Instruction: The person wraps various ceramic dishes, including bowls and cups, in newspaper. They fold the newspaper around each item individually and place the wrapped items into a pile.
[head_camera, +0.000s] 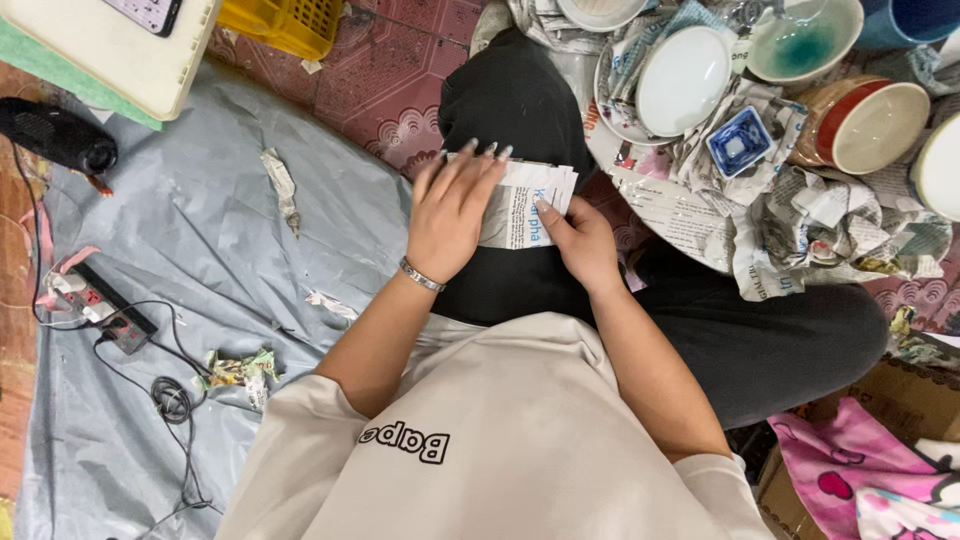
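Two hands worked a thin, floppy, likely tear-prone newspaper on the lap: left hand flat on top, fingers spread, right hand pinching its edge.

A red patterned floor was covered at left by a grey sheet, on which paper scraps, a power strip and cables were strewn.

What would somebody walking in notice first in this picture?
Probably the two hands in the middle: the left hand lies flat on a folded newspaper bundle on the person's lap, and the right hand grips its edge. Next, the crockery at the upper right, a white plate and a small blue square dish nested in crumpled newspaper.
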